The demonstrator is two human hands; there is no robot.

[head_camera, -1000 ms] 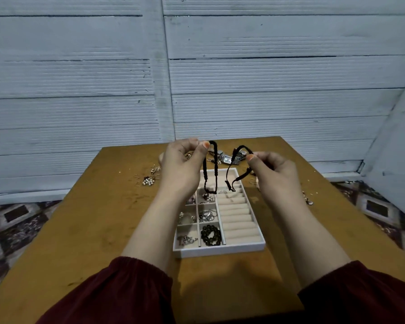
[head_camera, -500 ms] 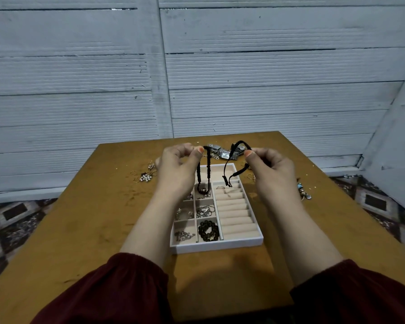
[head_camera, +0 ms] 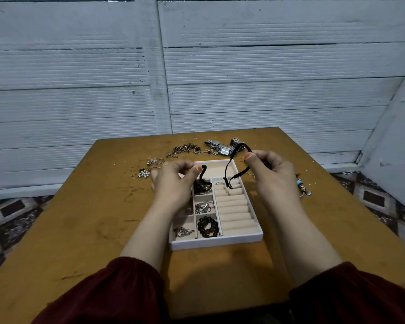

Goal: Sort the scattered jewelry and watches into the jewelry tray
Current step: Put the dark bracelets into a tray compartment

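Observation:
A white jewelry tray (head_camera: 216,242) with beige compartments lies mid-table. My left hand (head_camera: 173,181) pinches a black cord bracelet (head_camera: 202,177) whose lower end is coiled in a middle compartment of the tray. My right hand (head_camera: 270,171) pinches a second black cord bracelet (head_camera: 234,164) that loops up over my thumb and dangles above the tray's ring rolls. A dark bead bracelet (head_camera: 207,226), silver rings (head_camera: 204,206) and a small silver piece (head_camera: 184,231) lie in near compartments.
Behind the tray lie a silver watch (head_camera: 222,148) and a tangle of chains (head_camera: 187,149). Pearl earrings and thin hoops (head_camera: 144,171) sit at the left, a blue-bead charm piece (head_camera: 302,187) at the right. The brown table (head_camera: 80,218) stands against a white wall.
Both hands have dropped toward the tray. The left bracelet, hanging straight before, now has its lower end bunched in a compartment. The right bracelet still dangles.

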